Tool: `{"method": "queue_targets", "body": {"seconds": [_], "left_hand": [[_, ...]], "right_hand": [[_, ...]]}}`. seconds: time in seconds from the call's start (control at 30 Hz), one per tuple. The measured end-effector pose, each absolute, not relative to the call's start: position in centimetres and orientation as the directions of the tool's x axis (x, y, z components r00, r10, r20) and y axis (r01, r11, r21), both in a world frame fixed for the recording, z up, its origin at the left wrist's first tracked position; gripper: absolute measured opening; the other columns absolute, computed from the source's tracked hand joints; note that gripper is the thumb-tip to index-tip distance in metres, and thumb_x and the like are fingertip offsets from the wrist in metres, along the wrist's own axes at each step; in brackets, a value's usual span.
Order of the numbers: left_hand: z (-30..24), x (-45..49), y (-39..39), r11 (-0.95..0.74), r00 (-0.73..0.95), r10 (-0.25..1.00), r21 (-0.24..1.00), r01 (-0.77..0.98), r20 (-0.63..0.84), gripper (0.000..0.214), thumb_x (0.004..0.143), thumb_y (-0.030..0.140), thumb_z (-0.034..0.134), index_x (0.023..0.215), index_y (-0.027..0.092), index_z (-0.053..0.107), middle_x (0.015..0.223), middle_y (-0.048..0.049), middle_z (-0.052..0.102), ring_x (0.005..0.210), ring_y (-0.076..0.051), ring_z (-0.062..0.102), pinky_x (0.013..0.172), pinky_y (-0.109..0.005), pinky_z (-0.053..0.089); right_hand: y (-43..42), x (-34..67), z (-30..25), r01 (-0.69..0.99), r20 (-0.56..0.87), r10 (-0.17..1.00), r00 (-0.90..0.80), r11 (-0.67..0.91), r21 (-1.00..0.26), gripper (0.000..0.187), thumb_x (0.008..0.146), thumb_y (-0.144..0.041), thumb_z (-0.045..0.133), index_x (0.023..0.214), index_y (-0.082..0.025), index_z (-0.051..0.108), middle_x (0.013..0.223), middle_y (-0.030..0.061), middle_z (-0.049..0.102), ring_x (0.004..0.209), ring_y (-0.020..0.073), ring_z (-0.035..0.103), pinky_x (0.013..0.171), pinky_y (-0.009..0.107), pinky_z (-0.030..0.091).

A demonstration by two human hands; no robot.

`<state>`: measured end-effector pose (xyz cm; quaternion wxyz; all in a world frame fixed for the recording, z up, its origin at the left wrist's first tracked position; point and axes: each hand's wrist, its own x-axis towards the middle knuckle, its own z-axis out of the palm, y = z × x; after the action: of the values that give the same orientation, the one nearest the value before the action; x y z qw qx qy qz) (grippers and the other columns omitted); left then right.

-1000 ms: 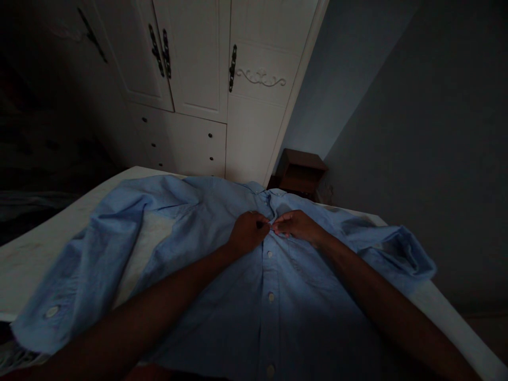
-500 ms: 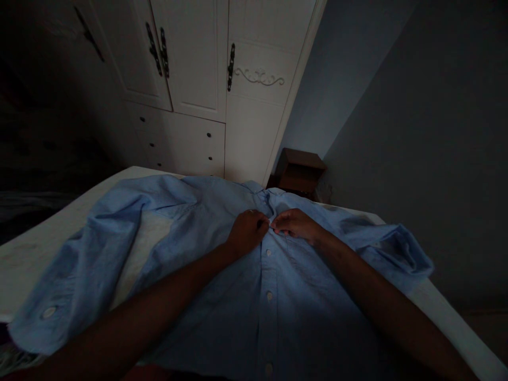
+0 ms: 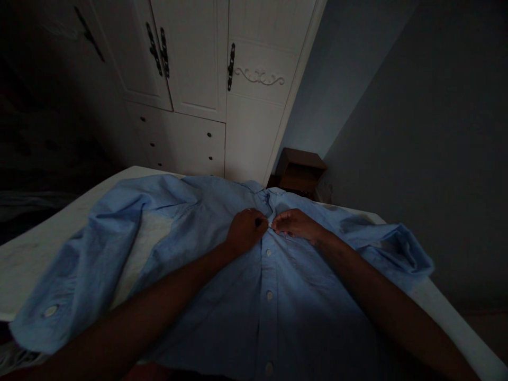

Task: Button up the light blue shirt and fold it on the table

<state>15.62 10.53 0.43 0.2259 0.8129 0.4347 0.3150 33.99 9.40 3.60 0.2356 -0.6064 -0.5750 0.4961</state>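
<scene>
A light blue button-up shirt (image 3: 206, 211) lies face up, its collar at the far edge and its sleeves spread to both sides. My left hand (image 3: 246, 230) pinches the front placket below the collar from the left. From the right, my right hand (image 3: 297, 224) pinches the same spot, its fingertips almost meeting those of the left. Whatever button lies between the fingertips is hidden. Below the hands, white buttons such as this button (image 3: 269, 296) run down the placket. A larger button (image 3: 51, 311) shows on the left cuff.
The shirt rests on a white table (image 3: 24, 264). Beyond it stands a white wardrobe (image 3: 190, 63) with dark handles and drawers. A small brown cabinet (image 3: 304, 164) is by the wall at the back right. Dim cloth (image 3: 35, 200) lies at the far left.
Both hands stay at the same place on the placket, still pinching; the left hand and fingertips shift only very slightly. The shirt lies as before.
</scene>
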Motion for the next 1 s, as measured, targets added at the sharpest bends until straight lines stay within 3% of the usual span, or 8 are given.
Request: {"method": "queue_targets", "body": {"seconds": [0.13, 0.27, 0.43, 0.6, 0.7, 0.77, 0.83, 1.0], "left_hand": [[0.3, 15.6, 10.8, -0.509, 0.421, 0.856, 0.628, 0.588, 0.3, 0.019, 0.084, 0.023, 0.054, 0.081, 0.018, 0.072, 0.088, -0.0048, 0.073, 0.081, -0.018, 0.066, 0.08, -0.03, 0.049], [0.0, 15.4, 11.0, -0.529, 0.437, 0.845, 0.601, 0.599, 0.309, 0.013, 0.082, 0.023, 0.059, 0.084, 0.017, 0.07, 0.087, -0.0053, 0.071, 0.082, -0.019, 0.064, 0.081, -0.031, 0.049], [-0.2, 15.2, 11.0, -0.573, 0.473, 0.817, 0.559, 0.599, 0.33, 0.013, 0.082, 0.022, 0.061, 0.093, 0.018, 0.067, 0.094, -0.0063, 0.068, 0.092, -0.021, 0.062, 0.088, -0.035, 0.049], [0.2, 14.9, 10.7, -0.625, 0.512, 0.781, 0.419, 0.659, 0.359, 0.028, 0.085, 0.028, 0.061, 0.112, 0.02, 0.063, 0.117, -0.0108, 0.064, 0.113, -0.026, 0.056, 0.098, -0.042, 0.045], [0.2, 14.3, 10.9, -0.687, 0.58, 0.723, 0.303, 0.661, 0.374, 0.039, 0.09, 0.033, 0.057, 0.127, 0.02, 0.056, 0.14, -0.0145, 0.052, 0.133, -0.03, 0.044, 0.104, -0.05, 0.039], [0.0, 13.9, 11.1, -0.708, 0.621, 0.703, 0.259, 0.657, 0.346, 0.042, 0.094, 0.04, 0.051, 0.131, 0.021, 0.054, 0.146, -0.015, 0.048, 0.139, -0.032, 0.038, 0.108, -0.055, 0.033], [-0.2, 13.5, 11.2, -0.7, 0.633, 0.713, 0.244, 0.672, 0.302, 0.046, 0.095, 0.048, 0.047, 0.133, 0.021, 0.054, 0.147, -0.0158, 0.048, 0.141, -0.033, 0.037, 0.11, -0.06, 0.028], [-0.5, 13.3, 11.1, -0.65, 0.614, 0.76, 0.224, 0.726, 0.213, 0.07, 0.092, 0.066, 0.039, 0.142, 0.018, 0.046, 0.154, -0.019, 0.037, 0.145, -0.033, 0.03, 0.116, -0.061, 0.018]], "right_hand": [[9.4, 34.1, 3.2, 0.48, -0.301, 0.935, -0.186, -0.181, -0.858, 0.009, 0.065, -0.025, 0.066, 0.07, -0.017, 0.069, 0.063, -0.0004, 0.065, 0.054, 0.0096, 0.051, 0.046, 0.02, 0.033], [9.4, 34.0, 2.5, 0.513, -0.176, 0.963, -0.205, -0.048, -0.857, 0.012, 0.071, -0.028, 0.063, 0.068, -0.017, 0.066, 0.061, -0.0013, 0.062, 0.056, 0.0103, 0.052, 0.052, 0.022, 0.038], [9.5, 34.1, 1.4, 0.634, -0.003, 0.985, -0.171, 0.107, -0.766, 0.016, 0.075, -0.033, 0.064, 0.07, -0.018, 0.067, 0.065, 0.0001, 0.064, 0.064, 0.0134, 0.057, 0.059, 0.024, 0.043], [9.7, 34.9, 0.8, 0.682, 0.048, 0.98, -0.191, 0.168, -0.712, 0.027, 0.077, -0.045, 0.069, 0.076, -0.018, 0.066, 0.072, 0.0015, 0.066, 0.067, 0.0162, 0.061, 0.062, 0.027, 0.047], [9.4, 35.7, 0.7, 0.78, 0.188, 0.957, -0.22, 0.288, -0.556, 0.037, 0.079, -0.049, 0.07, 0.099, -0.018, 0.068, 0.096, 0.0077, 0.07, 0.089, 0.023, 0.065, 0.08, 0.036, 0.051], [8.8, 36.3, 0.5, 0.857, 0.239, 0.936, -0.258, 0.336, -0.39, 0.054, 0.081, -0.054, 0.068, 0.121, -0.018, 0.063, 0.126, 0.0148, 0.063, 0.118, 0.0311, 0.057, 0.099, 0.048, 0.044], [8.1, 36.7, 0.0, 0.91, 0.18, 0.944, -0.277, 0.318, -0.265, 0.067, 0.086, -0.06, 0.058, 0.138, -0.018, 0.052, 0.147, 0.0184, 0.046, 0.137, 0.0359, 0.041, 0.109, 0.056, 0.034], [6.7, 37.6, -1.2, 0.953, 0.083, 0.961, -0.265, 0.274, -0.132, 0.078, 0.094, -0.069, 0.03, 0.152, -0.017, 0.034, 0.159, 0.0188, 0.025, 0.148, 0.0331, 0.021, 0.118, 0.056, 0.022]]}}
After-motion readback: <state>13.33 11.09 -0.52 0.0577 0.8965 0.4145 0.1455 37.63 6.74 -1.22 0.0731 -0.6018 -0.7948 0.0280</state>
